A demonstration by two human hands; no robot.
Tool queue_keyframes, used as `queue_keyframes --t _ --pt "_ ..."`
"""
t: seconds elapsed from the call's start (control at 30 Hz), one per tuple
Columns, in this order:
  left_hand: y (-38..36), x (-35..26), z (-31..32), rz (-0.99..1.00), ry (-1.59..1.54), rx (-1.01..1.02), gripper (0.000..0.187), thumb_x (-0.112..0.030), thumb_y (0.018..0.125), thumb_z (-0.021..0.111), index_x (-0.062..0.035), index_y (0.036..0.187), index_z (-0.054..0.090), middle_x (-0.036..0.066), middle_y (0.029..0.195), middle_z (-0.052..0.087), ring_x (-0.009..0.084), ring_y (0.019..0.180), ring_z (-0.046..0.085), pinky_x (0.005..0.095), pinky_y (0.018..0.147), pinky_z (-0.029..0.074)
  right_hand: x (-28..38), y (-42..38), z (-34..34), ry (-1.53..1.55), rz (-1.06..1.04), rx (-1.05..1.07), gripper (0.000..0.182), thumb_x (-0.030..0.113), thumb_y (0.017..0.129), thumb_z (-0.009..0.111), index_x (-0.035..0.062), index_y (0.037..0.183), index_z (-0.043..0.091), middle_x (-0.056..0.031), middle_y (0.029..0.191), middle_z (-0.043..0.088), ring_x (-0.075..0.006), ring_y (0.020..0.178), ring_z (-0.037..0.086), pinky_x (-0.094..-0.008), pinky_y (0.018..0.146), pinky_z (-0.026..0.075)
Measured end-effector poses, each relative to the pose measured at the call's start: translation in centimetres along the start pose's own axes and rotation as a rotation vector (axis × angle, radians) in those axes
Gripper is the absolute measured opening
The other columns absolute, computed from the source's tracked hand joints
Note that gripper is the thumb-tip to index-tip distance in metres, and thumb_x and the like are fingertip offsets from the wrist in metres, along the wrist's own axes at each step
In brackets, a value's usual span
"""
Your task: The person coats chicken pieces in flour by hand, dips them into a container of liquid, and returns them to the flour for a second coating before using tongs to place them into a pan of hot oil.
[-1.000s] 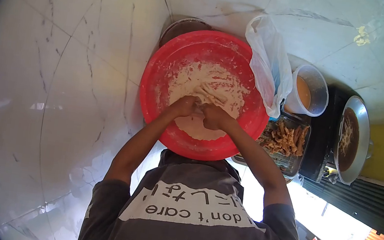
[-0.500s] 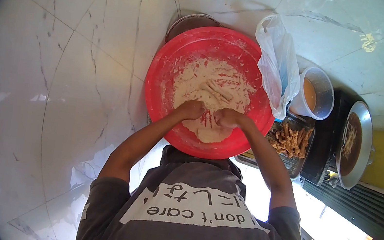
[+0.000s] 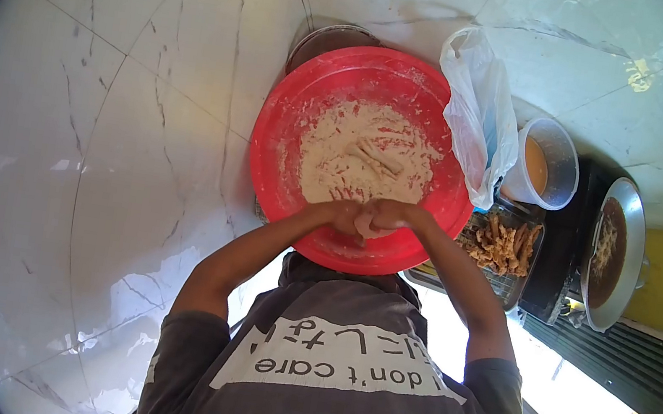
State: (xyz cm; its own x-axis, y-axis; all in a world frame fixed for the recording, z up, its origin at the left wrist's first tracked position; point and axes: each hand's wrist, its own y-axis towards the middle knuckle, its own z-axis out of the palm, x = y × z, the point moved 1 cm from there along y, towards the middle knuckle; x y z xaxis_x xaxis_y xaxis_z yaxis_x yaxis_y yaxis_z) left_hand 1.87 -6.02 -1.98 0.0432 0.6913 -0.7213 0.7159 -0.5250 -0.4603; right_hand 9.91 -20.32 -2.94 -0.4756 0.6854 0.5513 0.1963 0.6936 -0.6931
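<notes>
A wide red basin (image 3: 279,128) holds loose pale flour (image 3: 331,152), with several long flour-coated pieces (image 3: 374,158) near its middle. My left hand (image 3: 343,215) and my right hand (image 3: 390,213) meet at the basin's near side, low over the flour. Both are curled inward with the fingertips close together. A pale mass that looks like flour shows between them; the fingers partly hide it. The coated pieces lie just beyond my hands, untouched.
Right of the basin are a white plastic bag (image 3: 474,100), a tub of orange-brown liquid (image 3: 566,168), and a rack tray with browned fried pieces (image 3: 500,246). Farther right, a wide pan (image 3: 632,224) of dark oil stands on a black stove (image 3: 551,272). A tiled wall (image 3: 152,97) borders the left.
My hands were apart with a flour mound between and below them. They have come together and drawn toward me, closing over that mound, and red basin bottom shows where it lay.
</notes>
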Motion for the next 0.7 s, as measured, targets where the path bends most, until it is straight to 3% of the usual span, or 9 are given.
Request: queue_keyframes --t 0.2,0.27,0.3,0.37,0.43,0.57,0.63,0.67,0.7 --pt "-1.6 -2.3 -3.0 -0.101 -0.300 0.267 0.072 -0.046 0.062 0.073 0.0001 0.114 0.054 0.021 0.102 0.061 0.0332 0.097 0.058 0.0370 0.084 0.045 3.2 -3.6 -3.4 0.067 0.024 0.237 0.038 0.021 0.062 0.057 0.0024 0.095 0.064 -0.0193 0.089 0.064 -0.0295 0.083 0.062 -0.0363 0.071 0.048" --pt "-1.6 -1.0 -3.2 -0.139 -0.156 0.085 0.069 -0.046 0.064 0.072 0.0005 0.112 0.055 0.021 0.102 0.061 0.0327 0.097 0.058 0.0370 0.084 0.045 2.8 -3.3 -3.5 0.104 0.019 0.225 0.042 0.026 0.061 0.059 0.0005 0.093 0.065 -0.0222 0.094 0.063 -0.0306 0.088 0.062 -0.0372 0.074 0.048" --pt "-1.3 -0.4 -3.2 -0.173 -0.012 -0.096 0.067 -0.047 0.067 0.070 0.0010 0.111 0.055 0.020 0.101 0.061 0.0322 0.097 0.058 0.0370 0.083 0.045 1.9 -2.5 -2.9 0.074 0.000 0.037 0.041 0.027 0.061 0.059 0.0008 0.092 0.065 -0.0214 0.093 0.064 -0.0305 0.087 0.062 -0.0369 0.073 0.048" --pt "-0.6 0.5 -1.3 -0.114 -0.006 -0.049 0.066 -0.047 0.067 0.070 0.0011 0.110 0.056 0.020 0.099 0.062 0.0322 0.094 0.059 0.0372 0.081 0.045 1.7 -2.2 -2.1 0.042 -0.018 -0.155 0.040 0.028 0.062 0.060 0.0010 0.091 0.066 -0.0206 0.092 0.064 -0.0304 0.087 0.062 -0.0367 0.072 0.048" --pt "-0.5 -0.1 0.1 -0.057 0.000 -0.001 0.065 -0.047 0.067 0.070 0.0013 0.108 0.056 0.020 0.096 0.063 0.0322 0.092 0.060 0.0373 0.080 0.046 2.7 -2.1 -1.0 -0.150 0.014 0.151 0.035 0.016 0.062 0.060 0.0019 0.095 0.062 -0.0124 0.083 0.064 -0.0252 0.078 0.060 -0.0311 0.069 0.047" --pt "-0.7 -1.0 -0.9 -0.168 -0.190 0.209 0.064 -0.045 0.063 0.073 -0.0009 0.107 0.058 0.020 0.095 0.062 0.0323 0.092 0.059 0.0375 0.080 0.045 2.9 -3.1 -2.0 -0.069 0.016 0.270 0.039 0.018 0.062 0.062 0.0012 0.096 0.062 -0.0158 0.087 0.064 -0.0275 0.081 0.061 -0.0334 0.069 0.048" --pt "-0.9 -0.4 -1.9 -0.215 -0.312 0.295 0.063 -0.044 0.063 0.073 -0.0018 0.107 0.058 0.020 0.094 0.062 0.0328 0.092 0.059 0.0374 0.080 0.045 1.7 -2.8 -3.1 0.201 0.046 0.352 0.040 0.021 0.060 0.064 0.0007 0.095 0.062 -0.0164 0.087 0.064 -0.0279 0.081 0.061 -0.0348 0.070 0.047" --pt "-1.2 -0.1 -2.4 -0.173 -0.158 0.082 0.060 -0.044 0.065 0.072 -0.0021 0.106 0.059 0.019 0.094 0.063 0.0321 0.091 0.060 0.0370 0.079 0.045 1.5 -2.7 -2.9 0.203 0.046 0.350 0.040 0.021 0.060 0.064 0.0007 0.095 0.062 -0.0164 0.087 0.064 -0.0279 0.081 0.061 -0.0348 0.070 0.047" --pt "-1.3 0.1 -2.7 -0.129 -0.004 -0.129 0.057 -0.043 0.067 0.070 -0.0023 0.105 0.060 0.018 0.093 0.063 0.0315 0.090 0.060 0.0366 0.079 0.045 1.4 -2.7 -3.0 0.143 0.025 0.088 0.037 0.020 0.061 0.063 0.0010 0.094 0.063 -0.0155 0.085 0.064 -0.0267 0.079 0.060 -0.0342 0.069 0.047"
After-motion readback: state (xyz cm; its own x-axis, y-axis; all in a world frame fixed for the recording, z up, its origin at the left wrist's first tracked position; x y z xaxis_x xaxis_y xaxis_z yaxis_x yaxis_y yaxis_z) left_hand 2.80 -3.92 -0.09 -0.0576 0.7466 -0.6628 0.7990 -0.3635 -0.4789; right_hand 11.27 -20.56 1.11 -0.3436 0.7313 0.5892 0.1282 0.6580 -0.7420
